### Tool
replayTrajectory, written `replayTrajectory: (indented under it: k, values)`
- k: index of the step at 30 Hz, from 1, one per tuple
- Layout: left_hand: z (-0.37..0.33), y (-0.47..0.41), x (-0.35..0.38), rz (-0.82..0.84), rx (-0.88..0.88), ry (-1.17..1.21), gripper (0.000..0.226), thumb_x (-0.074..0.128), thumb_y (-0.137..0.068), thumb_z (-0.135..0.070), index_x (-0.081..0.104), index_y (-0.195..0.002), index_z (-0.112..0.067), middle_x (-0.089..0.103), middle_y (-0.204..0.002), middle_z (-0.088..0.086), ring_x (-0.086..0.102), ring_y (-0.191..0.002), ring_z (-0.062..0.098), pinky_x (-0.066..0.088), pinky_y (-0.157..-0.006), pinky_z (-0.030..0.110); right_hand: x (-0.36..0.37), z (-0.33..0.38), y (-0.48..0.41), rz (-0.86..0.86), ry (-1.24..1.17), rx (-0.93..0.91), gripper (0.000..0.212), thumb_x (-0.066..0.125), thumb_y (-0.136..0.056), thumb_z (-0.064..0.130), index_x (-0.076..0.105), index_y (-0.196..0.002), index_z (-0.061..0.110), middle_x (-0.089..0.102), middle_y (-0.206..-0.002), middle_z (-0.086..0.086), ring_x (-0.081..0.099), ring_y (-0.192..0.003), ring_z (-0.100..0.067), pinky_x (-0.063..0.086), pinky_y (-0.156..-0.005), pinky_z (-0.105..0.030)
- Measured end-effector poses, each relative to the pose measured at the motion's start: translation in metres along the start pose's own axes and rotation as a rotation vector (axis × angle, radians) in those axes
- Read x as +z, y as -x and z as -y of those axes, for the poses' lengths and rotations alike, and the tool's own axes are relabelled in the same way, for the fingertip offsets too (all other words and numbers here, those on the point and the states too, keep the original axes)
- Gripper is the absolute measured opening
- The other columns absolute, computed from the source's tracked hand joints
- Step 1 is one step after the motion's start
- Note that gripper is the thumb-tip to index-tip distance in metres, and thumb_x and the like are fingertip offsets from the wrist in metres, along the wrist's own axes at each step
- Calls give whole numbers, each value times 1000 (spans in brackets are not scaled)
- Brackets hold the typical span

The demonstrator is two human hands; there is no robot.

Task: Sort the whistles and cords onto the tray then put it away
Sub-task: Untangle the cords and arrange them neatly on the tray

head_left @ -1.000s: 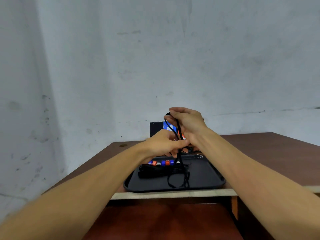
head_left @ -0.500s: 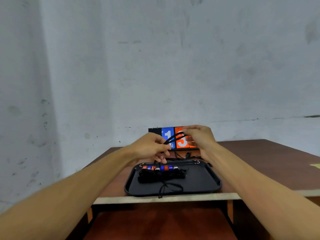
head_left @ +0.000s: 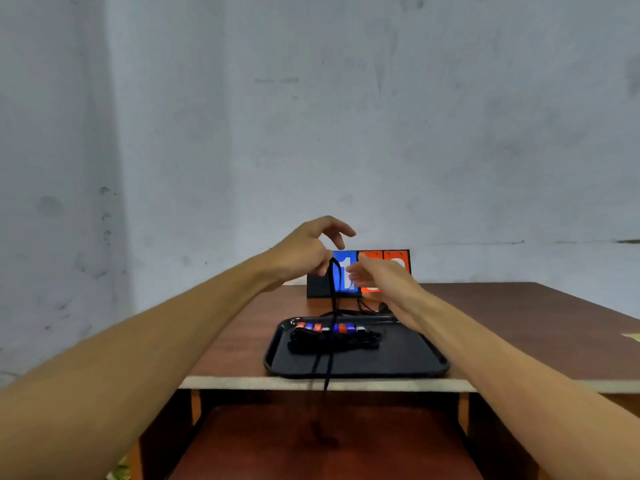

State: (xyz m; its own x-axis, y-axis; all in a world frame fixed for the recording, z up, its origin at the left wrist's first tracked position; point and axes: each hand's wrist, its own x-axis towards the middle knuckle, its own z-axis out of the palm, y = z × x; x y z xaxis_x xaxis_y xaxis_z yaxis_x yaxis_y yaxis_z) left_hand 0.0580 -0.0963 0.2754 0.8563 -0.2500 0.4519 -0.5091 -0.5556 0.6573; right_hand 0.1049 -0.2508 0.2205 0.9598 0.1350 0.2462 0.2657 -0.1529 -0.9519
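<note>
The left hand's [head_left: 304,252] thumb and forefinger are pinching the top of a black cord [head_left: 333,299], while its other fingers [head_left: 341,231] are arching loosely above. The cord is hanging doubled from that pinch, crossing the tray [head_left: 398,370] and trailing past its front rim below the table edge. The right hand [head_left: 381,282] is hovering just beside the pinch with fingers stretched out and apparently holding nothing, though it is blurred.

To do this step well, the right hand should be gathering the dangling length and folding it into a short bundle. The ends would otherwise be dragging over the rim or snagging the pile. It should then be laid beside the other cords [head_left: 332,342] already bunched on the tray, just in front of the row of red, blue and white whistles [head_left: 329,328].

More loose cord [head_left: 360,310] is lying behind the tray. The tray is sitting at the front edge of a brown wooden table [head_left: 519,323], with a flip scoreboard [head_left: 398,261] standing at the back against a pale, scuffed wall [head_left: 311,133].
</note>
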Motion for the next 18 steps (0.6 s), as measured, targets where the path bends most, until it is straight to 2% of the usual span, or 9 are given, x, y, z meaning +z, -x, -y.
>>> replayTrajectory:
  k: [2,4,6,7,9,11,15,18]
  values:
    - [3,-4,0,-71,21,64,47,37,-83,16,61,-112,-12,52,-99,4,44,-50,15,37,-45,14,9,-2,2,135,-189,53,46,32,-101,45,64,-106,12,68,-113,-12,63,-110,-25,44,-103,-41]
    - [10,-8,2,-162,29,89,43,39,-82,14,63,-107,-11,55,-95,4,46,-53,16,38,-48,17,15,-7,4,304,-349,97,60,27,-100,52,61,-116,6,72,-102,-16,68,-100,-29,47,-100,-43]
    - [20,-11,2,-252,35,47,42,40,-83,9,67,-102,-16,62,-91,2,51,-56,14,41,-54,19,18,-11,6,425,-392,100,61,27,-100,51,60,-116,3,68,-77,-12,69,-76,-28,51,-92,-42]
    - [26,-12,2,-299,37,27,43,39,-82,7,69,-99,-19,65,-89,0,53,-57,12,43,-57,19,19,-12,6,447,-370,90,58,29,-100,49,61,-114,2,60,-65,-8,63,-62,-23,51,-86,-41]
    - [39,-15,2,-398,17,39,44,39,-83,4,72,-94,-22,70,-89,-2,54,-59,11,47,-61,21,18,-15,2,442,-310,58,51,35,-101,43,64,-107,2,41,-56,-1,44,-49,-15,51,-71,-35]
    - [54,-19,3,-502,-24,84,44,38,-84,3,73,-91,-21,71,-91,0,54,-61,10,48,-64,24,16,-22,-5,409,-266,28,44,39,-101,38,65,-101,2,34,-54,2,34,-45,-12,47,-59,-29]
    - [96,-23,11,-656,-133,69,44,38,-86,3,74,-82,-23,70,-89,-2,55,-67,10,49,-67,22,6,-52,-21,340,-136,4,33,46,-100,29,65,-101,2,36,-54,3,29,-42,-9,41,-48,-25]
    - [125,-17,18,-572,-190,-29,45,40,-86,2,72,-75,-28,69,-91,-7,62,-86,12,52,-89,36,-6,-68,-32,260,47,-21,29,50,-98,26,66,-99,3,42,-57,3,31,-41,-7,34,-40,-20]
